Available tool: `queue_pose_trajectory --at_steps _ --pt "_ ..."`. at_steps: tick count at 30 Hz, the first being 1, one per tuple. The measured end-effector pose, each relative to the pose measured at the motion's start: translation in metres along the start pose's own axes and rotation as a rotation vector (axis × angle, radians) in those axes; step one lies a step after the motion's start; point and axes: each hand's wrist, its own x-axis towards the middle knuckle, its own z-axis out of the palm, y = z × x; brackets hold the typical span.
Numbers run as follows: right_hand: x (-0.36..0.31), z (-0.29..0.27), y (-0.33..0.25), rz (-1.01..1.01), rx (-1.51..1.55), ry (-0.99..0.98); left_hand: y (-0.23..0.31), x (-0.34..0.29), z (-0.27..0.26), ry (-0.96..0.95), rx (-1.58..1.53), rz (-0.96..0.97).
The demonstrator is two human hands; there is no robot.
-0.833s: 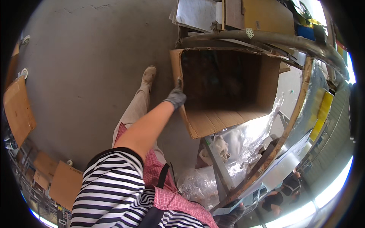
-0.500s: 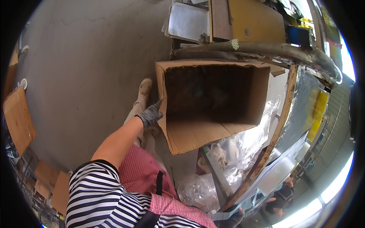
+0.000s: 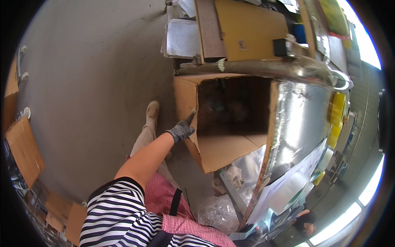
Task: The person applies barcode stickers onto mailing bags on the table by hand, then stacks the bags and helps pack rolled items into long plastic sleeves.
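A large open cardboard box stands beside my legs, partly under the metal-topped workbench, which covers its right side. Its inside is dark, and what lies in there cannot be made out. My left hand, in a grey glove, grips the box's near left rim, with one finger stretched along the cardboard. At the lower edge, my right hand shows only as a dark gloved patch by the bench edge; its fingers are hidden.
Clear plastic bags and a grey metal bar lie below the box. A wrapped pipe runs past its far side, with a yellowish board beyond. Papers lie on the bench. Wheeled carts with cartons stand at left.
The box has shifted right, farther under the workbench, with my left hand following on its rim. The view has also shifted somewhat.
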Motion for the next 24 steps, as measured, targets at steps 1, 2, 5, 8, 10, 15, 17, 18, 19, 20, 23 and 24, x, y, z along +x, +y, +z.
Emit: queue_pose_trajectory --at_steps 1,2,5,8,10,15,17,18,19,20,23,24 --pt "-0.003 -0.002 0.001 -0.001 0.009 0.005 0.01 0.012 0.008 0.015 0.065 0.057" --pt "-0.007 -0.003 0.002 -0.001 0.02 0.004 0.02 0.025 0.021 0.004 0.081 0.074" --pt "-0.022 0.0 0.001 -0.016 0.07 -0.011 0.045 0.076 0.079 0.022 0.307 -0.008" --pt "-0.028 0.003 -0.013 0.105 0.081 -0.215 0.041 0.104 0.107 -0.056 0.008 -0.105" --pt "-0.027 0.002 -0.015 0.067 0.064 -0.21 0.021 0.083 0.094 -0.423 -0.319 0.265" --pt "-0.011 -0.014 0.006 -0.016 0.121 -0.369 -0.006 -0.091 0.025 -0.24 0.38 0.079" --pt "-0.006 -0.02 0.018 -0.094 0.142 -0.397 0.011 -0.172 0.015 -0.277 0.16 -0.038" --pt "-0.005 -0.019 0.022 -0.142 0.141 -0.408 0.024 -0.21 0.016 -0.187 0.304 -0.211" --pt "-0.002 -0.017 0.028 -0.159 0.176 -0.399 0.046 -0.236 0.017 -0.158 0.338 -0.215" --pt "-0.002 -0.017 0.03 -0.192 0.144 -0.39 0.069 -0.265 0.02 -0.202 0.432 -0.113" --pt "0.002 -0.013 0.032 -0.238 0.136 -0.368 0.15 -0.33 0.039 -0.24 0.557 0.27" --pt "0.001 -0.013 0.03 -0.28 0.131 -0.332 0.181 -0.34 0.048 -0.242 0.562 0.329"
